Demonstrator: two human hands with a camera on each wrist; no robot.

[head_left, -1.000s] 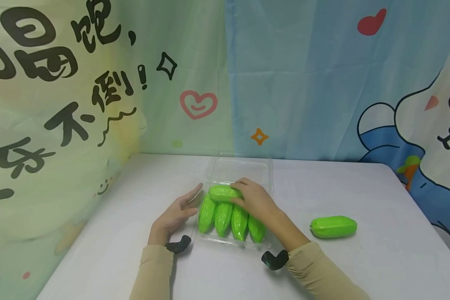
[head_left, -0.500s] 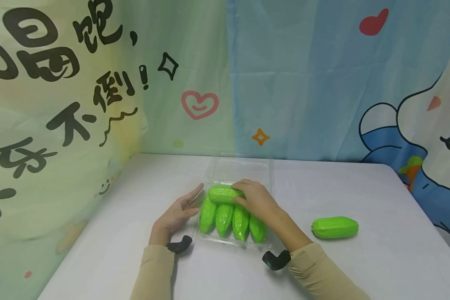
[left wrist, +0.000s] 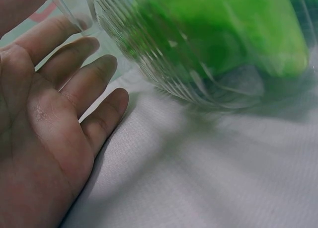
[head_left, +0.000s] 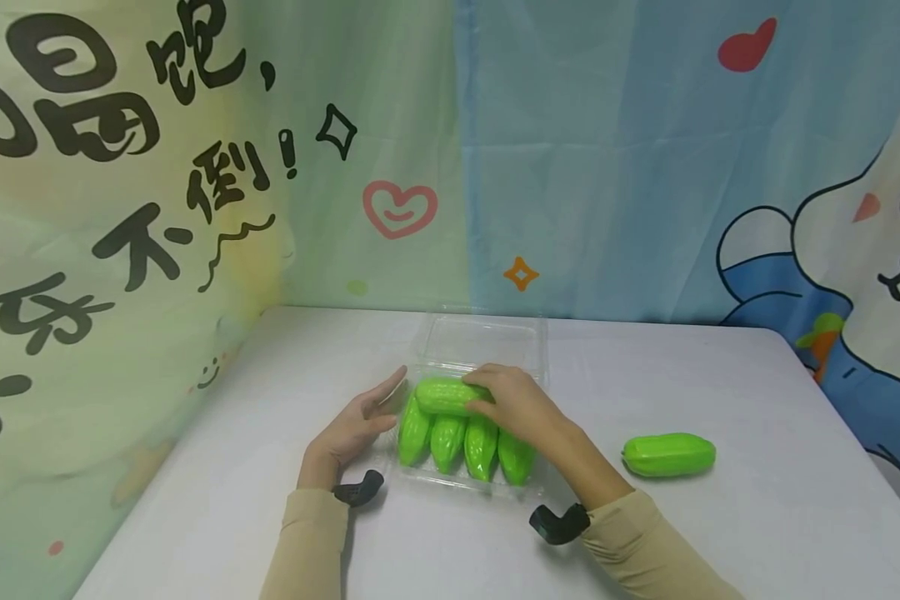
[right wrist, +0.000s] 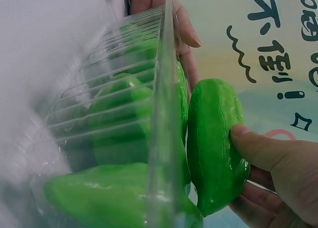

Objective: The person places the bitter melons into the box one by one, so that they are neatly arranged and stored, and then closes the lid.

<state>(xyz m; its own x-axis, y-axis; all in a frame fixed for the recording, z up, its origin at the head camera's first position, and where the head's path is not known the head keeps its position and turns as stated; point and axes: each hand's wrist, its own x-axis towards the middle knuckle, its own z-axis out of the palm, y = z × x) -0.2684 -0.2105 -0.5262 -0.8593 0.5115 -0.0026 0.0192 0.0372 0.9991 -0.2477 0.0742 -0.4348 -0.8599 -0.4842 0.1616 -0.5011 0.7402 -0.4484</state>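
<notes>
A clear plastic clamshell box [head_left: 465, 482] holds several glossy green papaya-like fruits [head_left: 447, 440] side by side. Across their far ends lies another green papaya-like fruit [head_left: 442, 396], which my right hand [head_left: 517, 404] grips at its right end. In the right wrist view, the thumb presses one side of this fruit [right wrist: 213, 148] and the fingers go behind it, above the box's rim. My left hand [head_left: 354, 429] stands at the box's left side, fingers extended; the left wrist view shows the palm and fingertips close by the ribbed box wall [left wrist: 164, 74].
The box's clear lid [head_left: 483, 340] lies folded back toward the rear of the white table [head_left: 217, 500]. One more green fruit [head_left: 669, 455] lies on the table to the right. A printed cloth [head_left: 607, 167] hangs behind.
The right hand and the fruit it holds have come slightly nearer the person, lower over the other fruits. The left hand stays in place at the box.
</notes>
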